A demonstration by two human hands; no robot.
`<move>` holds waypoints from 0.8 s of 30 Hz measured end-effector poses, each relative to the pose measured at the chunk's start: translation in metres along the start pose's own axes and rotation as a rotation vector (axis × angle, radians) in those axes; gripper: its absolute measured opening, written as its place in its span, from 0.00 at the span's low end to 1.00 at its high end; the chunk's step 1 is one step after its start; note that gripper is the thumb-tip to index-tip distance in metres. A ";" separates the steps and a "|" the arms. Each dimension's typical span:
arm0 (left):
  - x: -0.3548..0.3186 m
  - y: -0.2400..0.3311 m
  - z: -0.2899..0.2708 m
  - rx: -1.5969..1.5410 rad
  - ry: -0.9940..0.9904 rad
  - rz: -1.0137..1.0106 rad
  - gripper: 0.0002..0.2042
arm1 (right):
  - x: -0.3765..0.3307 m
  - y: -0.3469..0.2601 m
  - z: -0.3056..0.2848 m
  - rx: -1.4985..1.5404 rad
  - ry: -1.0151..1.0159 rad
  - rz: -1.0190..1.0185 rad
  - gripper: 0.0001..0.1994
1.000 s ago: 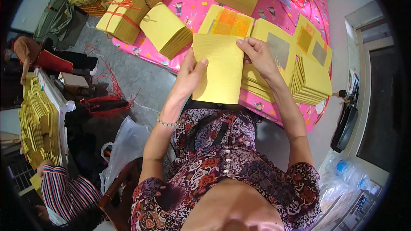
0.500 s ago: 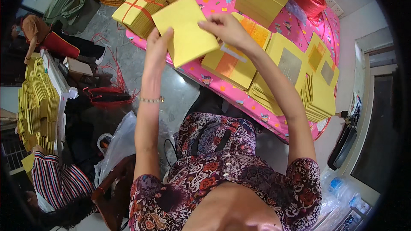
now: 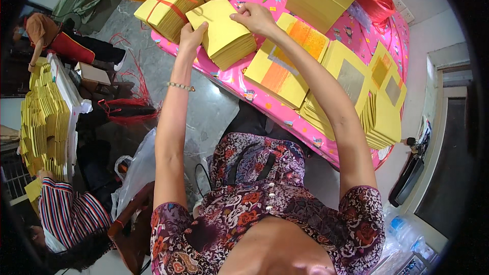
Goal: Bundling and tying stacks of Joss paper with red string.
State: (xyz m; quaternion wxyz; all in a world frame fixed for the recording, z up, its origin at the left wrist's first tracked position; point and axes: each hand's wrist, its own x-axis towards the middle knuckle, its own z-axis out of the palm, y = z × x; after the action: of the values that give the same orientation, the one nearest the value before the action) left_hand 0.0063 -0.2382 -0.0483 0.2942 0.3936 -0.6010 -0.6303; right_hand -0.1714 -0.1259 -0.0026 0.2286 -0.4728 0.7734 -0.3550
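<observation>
So the person looked to be at the lining-up step, settling the top piece on the yellow paper stack (image 3: 226, 36), which sat on the pink table cover (image 3: 239, 77), right beside the red-tied bundles (image 3: 164, 9). Left hand (image 3: 192, 38) had the stack's left edge clasped, thumb flat on top, fingers mostly hidden, so no telling how firm that was. Right hand (image 3: 254, 19) was closed in a pinch near the far right corner; can't tell if any paper was in it. Next move probably called for a light touch, keeping edges even. Both arms were stretched well forward, left nearly straight, right angled inward over the orange-patched pile (image 3: 267, 75).
</observation>
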 end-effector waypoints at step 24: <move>0.013 -0.021 -0.001 0.427 0.163 0.224 0.19 | -0.005 0.012 0.009 -0.361 0.110 -0.246 0.20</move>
State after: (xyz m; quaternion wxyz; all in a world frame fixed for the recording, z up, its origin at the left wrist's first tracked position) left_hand 0.0027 -0.2473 -0.0708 0.3198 0.4271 -0.7348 -0.4187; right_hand -0.1702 -0.1206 -0.0177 0.0528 -0.5769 0.7721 -0.2614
